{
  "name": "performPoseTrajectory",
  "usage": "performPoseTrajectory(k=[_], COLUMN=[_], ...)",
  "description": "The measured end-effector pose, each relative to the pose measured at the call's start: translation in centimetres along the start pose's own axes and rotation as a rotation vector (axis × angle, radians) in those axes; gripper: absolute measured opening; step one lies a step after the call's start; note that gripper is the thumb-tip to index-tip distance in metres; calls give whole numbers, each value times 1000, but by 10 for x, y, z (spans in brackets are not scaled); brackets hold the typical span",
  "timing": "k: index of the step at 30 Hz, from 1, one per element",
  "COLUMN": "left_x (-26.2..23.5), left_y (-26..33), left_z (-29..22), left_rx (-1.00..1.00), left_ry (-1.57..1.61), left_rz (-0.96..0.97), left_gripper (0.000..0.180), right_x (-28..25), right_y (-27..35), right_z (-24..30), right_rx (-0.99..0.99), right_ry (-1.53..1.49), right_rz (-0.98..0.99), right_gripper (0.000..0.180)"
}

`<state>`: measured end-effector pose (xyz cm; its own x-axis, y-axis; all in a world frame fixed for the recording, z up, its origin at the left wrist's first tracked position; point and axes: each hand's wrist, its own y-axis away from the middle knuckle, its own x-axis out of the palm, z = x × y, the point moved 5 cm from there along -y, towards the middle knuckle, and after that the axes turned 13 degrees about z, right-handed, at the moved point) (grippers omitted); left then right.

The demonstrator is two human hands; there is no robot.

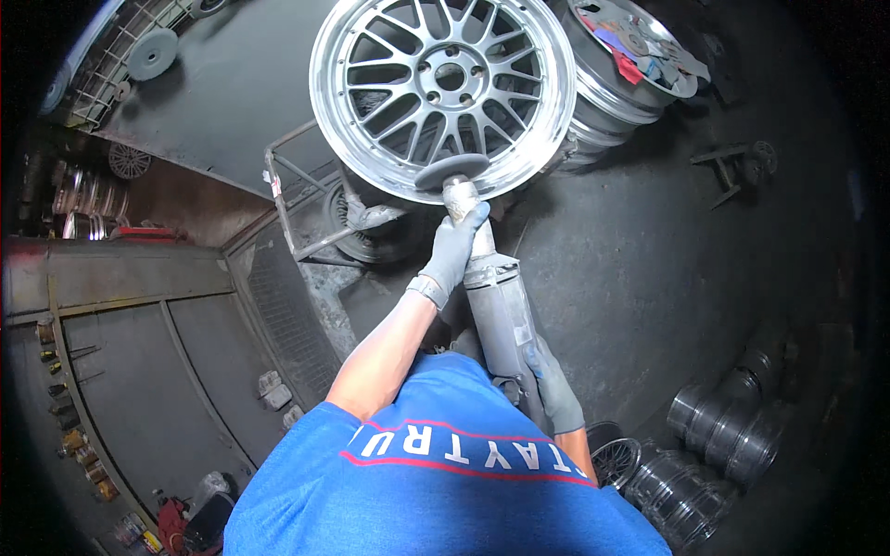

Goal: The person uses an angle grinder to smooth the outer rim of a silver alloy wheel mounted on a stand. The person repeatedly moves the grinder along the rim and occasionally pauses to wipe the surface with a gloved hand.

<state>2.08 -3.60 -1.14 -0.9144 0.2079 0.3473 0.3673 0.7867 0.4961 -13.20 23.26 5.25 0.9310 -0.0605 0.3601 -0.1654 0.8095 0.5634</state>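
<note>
Left hand [451, 252]: fingers wrapped around our grinder [501, 315].
Right hand [559, 394]: beside its body; grip we cannot tell.
Wheel [451, 95]: top cut off.

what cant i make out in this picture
In the head view:
Silver wheel: top cut off by the upper edge.
Right hand: some fingers hidden behind the power tool.
Disc: whether it touches the wheel is unclear from this angle.
Blue shirt: cut off by the lower edge.
</note>
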Motion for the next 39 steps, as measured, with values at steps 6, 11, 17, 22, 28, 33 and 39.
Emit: performPoseTrajectory(k=[6,11,17,22,28,33,39], left_x=[65,121,201,225,203,151,79], left_y=[-23,-89,-153,-177,-145,-99,-49], left_z=[19,60,46,27,32,51,43], left_rx=[-2,33,117,162,143,42,-7], left_ry=[116,457,924,1006,935,868,639], left_rz=[37,142,348,408,368,301,260], left_gripper=[65,64,37,39,38,39,37], right_x=[-80,-160,-233,-247,-223,-159,-56], right_y=[3,7,-15,-26,-12,7,19], right_z=[27,98,207,260,220,154,72], right_rx=[66,196,84,130,151,193,174], right_ry=[126,223,580,668,586,455,52], right_rz=[-37,-77,-63,-43,-49,-83,-130], right_gripper=[71,65,64,70,70,69,74])
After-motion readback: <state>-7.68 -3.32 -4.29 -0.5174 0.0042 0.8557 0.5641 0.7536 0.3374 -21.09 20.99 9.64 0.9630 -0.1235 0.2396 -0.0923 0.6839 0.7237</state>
